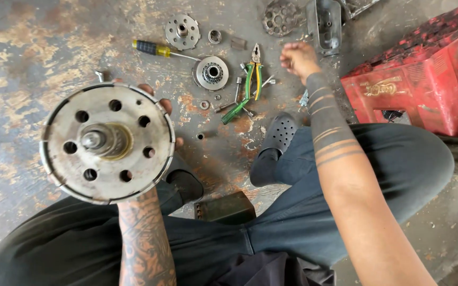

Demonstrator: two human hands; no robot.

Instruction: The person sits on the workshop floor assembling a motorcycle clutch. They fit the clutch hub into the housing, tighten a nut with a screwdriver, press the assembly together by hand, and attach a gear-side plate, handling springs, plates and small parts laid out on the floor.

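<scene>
Head view: my left hand (155,114) holds a round metal drum (107,143) from beneath, fingers curled over its rim. I judge it heavy, rigid, perhaps greasy; the rim suits gripping. My right hand (298,59) is fisted near pliers (253,71); contents unclear.

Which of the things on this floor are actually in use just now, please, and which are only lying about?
In use:
left hand holding the round metal drum
right hand, closed, above the floor

Lying about:
screwdriver
pliers
small hub
toothed disc
red crate
</scene>
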